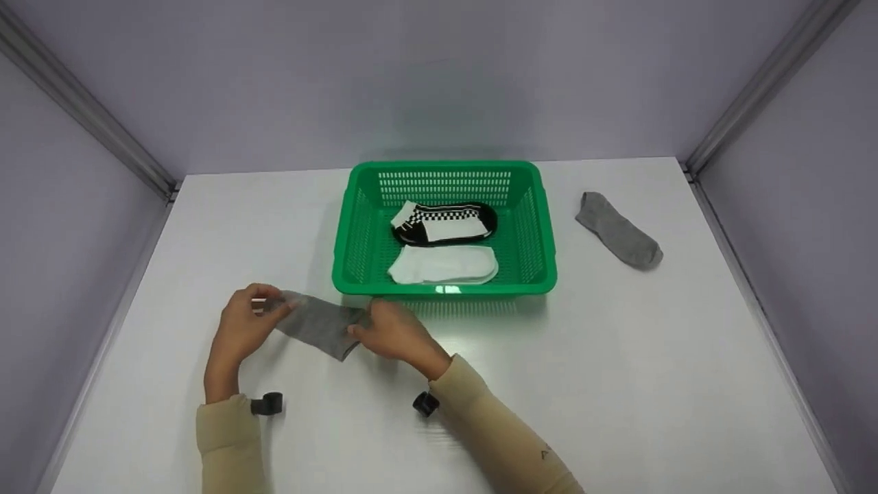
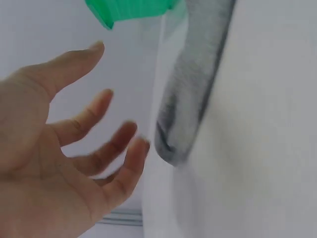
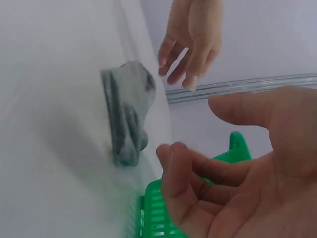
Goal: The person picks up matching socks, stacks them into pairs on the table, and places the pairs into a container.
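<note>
A grey sock [image 1: 315,326] lies in front of the green basket, between the two hands. My left hand [image 1: 243,322] is over its left end in the head view. From the left wrist, that hand [image 2: 74,134] shows spread, relaxed fingers beside the sock [image 2: 190,84], with nothing in its grasp. At the other end, my right hand [image 1: 398,333] hovers near the cuff. The right wrist view has its thumb and loosely bent fingers [image 3: 185,173] apart, the grey sock [image 3: 130,99] beyond them and a gap between.
The green basket [image 1: 547,264] holds a black-and-white checked sock pair [image 1: 453,228] and a white sock pair [image 1: 446,264]. Another grey sock [image 1: 621,233] lies right of it on the white table [image 1: 617,384]. Pale walls enclose the back and sides.
</note>
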`<action>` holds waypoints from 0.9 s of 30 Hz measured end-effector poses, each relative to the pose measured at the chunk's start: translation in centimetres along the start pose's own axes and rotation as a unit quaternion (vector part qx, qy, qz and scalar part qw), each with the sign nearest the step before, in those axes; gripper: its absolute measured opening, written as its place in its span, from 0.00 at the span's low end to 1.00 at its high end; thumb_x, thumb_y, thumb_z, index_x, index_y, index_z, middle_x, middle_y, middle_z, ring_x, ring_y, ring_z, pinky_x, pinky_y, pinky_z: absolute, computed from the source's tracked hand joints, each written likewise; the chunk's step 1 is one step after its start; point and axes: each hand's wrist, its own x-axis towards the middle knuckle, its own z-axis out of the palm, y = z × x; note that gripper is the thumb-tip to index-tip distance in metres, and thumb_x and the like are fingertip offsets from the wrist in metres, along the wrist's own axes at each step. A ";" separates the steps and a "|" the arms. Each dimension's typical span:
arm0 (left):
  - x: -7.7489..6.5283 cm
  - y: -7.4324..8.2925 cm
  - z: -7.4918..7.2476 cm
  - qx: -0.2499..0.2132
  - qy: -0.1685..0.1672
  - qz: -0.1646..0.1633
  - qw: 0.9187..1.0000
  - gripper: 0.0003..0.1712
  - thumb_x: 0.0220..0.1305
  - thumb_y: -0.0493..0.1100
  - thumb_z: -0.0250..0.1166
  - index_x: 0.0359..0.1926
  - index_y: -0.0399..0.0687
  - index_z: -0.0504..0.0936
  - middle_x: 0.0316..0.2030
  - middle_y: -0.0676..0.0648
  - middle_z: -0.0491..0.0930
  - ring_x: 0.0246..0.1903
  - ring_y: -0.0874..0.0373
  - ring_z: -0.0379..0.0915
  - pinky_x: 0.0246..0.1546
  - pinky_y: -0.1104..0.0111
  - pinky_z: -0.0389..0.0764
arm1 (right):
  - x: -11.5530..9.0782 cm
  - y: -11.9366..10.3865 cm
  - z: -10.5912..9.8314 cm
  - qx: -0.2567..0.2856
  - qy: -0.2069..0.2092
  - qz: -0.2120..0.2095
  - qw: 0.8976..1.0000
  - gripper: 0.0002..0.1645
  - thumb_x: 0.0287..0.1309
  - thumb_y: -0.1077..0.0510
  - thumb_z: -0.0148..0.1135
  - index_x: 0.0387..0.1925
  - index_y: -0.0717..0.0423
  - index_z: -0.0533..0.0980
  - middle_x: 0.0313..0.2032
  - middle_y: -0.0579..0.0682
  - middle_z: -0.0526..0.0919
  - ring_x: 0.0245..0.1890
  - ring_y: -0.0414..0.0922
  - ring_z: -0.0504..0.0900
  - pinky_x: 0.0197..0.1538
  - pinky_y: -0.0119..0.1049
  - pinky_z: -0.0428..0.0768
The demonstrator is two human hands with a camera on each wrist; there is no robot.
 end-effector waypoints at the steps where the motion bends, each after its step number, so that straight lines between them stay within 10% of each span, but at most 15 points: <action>1: 0.1 -0.5 -0.1 0.001 -0.004 -0.012 1.000 0.34 0.73 0.56 0.67 0.66 0.36 0.74 0.70 0.28 0.66 0.69 0.31 0.67 0.66 0.41 0.74 | 0.3 0.1 0.4 -0.016 0.010 0.009 1.000 0.24 0.71 0.50 0.66 0.20 0.46 0.66 0.17 0.39 0.62 0.19 0.37 0.64 0.23 0.30 0.62; 6: 1.2 -1.7 -0.3 0.004 -0.015 -0.036 0.999 0.44 0.72 0.60 0.66 0.77 0.39 0.65 0.75 0.26 0.56 0.74 0.28 0.59 0.68 0.38 0.72 | 1.3 0.8 1.7 -0.041 0.032 0.043 0.998 0.28 0.67 0.48 0.70 0.16 0.42 0.64 0.15 0.38 0.60 0.18 0.37 0.65 0.21 0.32 0.62; 19: 2.5 -2.1 0.3 0.051 -0.032 -0.014 0.998 0.29 0.74 0.44 0.65 0.70 0.35 0.74 0.60 0.28 0.77 0.55 0.39 0.75 0.54 0.50 0.78 | 2.1 1.5 3.5 -0.095 0.059 0.047 0.993 0.18 0.59 0.49 0.76 0.20 0.51 0.80 0.24 0.45 0.83 0.27 0.38 0.72 0.28 0.36 0.73; 27: 1.3 -1.4 0.4 0.029 -0.078 -0.028 0.996 0.23 0.78 0.48 0.61 0.62 0.35 0.82 0.59 0.32 0.82 0.58 0.39 0.79 0.55 0.54 0.80 | 0.5 2.5 1.7 0.054 0.018 -0.008 0.998 0.18 0.66 0.57 0.66 0.24 0.47 0.68 0.24 0.39 0.68 0.25 0.37 0.67 0.28 0.31 0.66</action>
